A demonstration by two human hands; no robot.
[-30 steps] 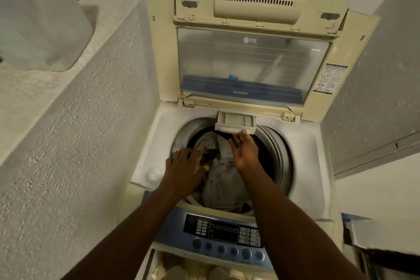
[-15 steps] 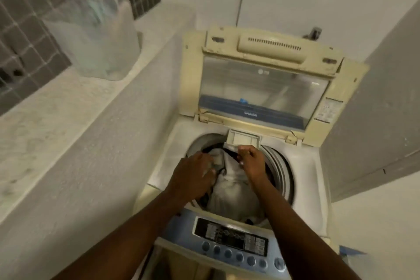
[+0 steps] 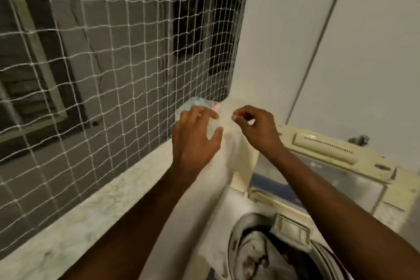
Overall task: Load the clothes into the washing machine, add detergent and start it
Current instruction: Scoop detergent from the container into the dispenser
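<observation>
My left hand (image 3: 195, 141) is raised with fingers spread and thumb out, palm turned away from me; it grips nothing. My right hand (image 3: 256, 127) is level with it and just beside it, fingers curled inward with the thumb near the forefinger; whether anything sits between those fingertips cannot be told.

Directly beyond my left hand, partly hidden by its fingers, stands a blurred translucent plastic bag (image 3: 200, 103) on the pale speckled stone ledge (image 3: 95, 207); contact between fingers and bag cannot be confirmed. To the left of that hand, white string netting (image 3: 109, 52) covers a dark opening above the ledge.

Below my right forearm sits the cream top-loading washing machine (image 3: 229, 209) with its transparent-paned lid (image 3: 336, 161) raised. Pale crumpled clothes (image 3: 261, 254) lie inside the drum, well below both hands.
</observation>
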